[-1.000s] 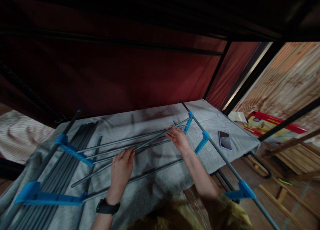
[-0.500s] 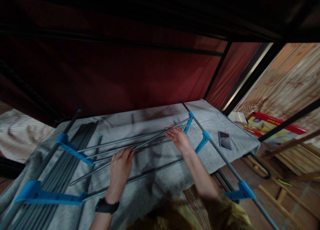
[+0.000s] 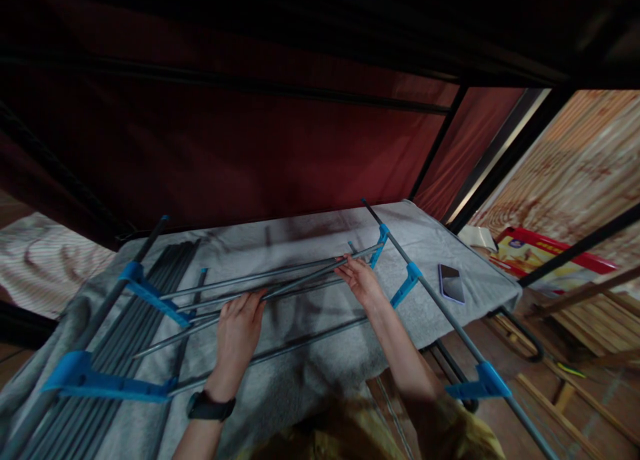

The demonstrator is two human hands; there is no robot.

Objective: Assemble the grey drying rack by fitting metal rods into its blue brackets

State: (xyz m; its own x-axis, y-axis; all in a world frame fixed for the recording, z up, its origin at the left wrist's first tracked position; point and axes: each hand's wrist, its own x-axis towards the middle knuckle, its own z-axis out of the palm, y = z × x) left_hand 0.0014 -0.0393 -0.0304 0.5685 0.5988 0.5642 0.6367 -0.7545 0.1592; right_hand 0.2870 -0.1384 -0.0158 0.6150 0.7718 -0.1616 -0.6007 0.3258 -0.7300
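A thin grey metal tube (image 3: 295,285) runs slantwise between my hands. My left hand (image 3: 240,327), with a dark watch at the wrist, closes round its middle from above. Nearer the tube's right end, my right hand (image 3: 357,277) pinches it with the fingertips. The tube's left end sticks out past my left hand, over the cloth. Around it is a rack frame of grey bars and blue plastic brackets: a left upper bracket (image 3: 155,293), a left lower bracket (image 3: 110,380) and a right bracket (image 3: 406,283). Several thin rungs span the two sides below the held tube.
Several loose grey tubes (image 3: 135,320) lie bundled on the left of the grey cloth (image 3: 310,237). A phone (image 3: 451,283) rests on the right. Beyond the edge are a red and yellow box (image 3: 550,257) and wooden slats (image 3: 585,320). A dark red sheet hangs behind.
The held tube has shifted slightly to the left, and its free left end is a little farther out and higher. Both hands keep their grip.
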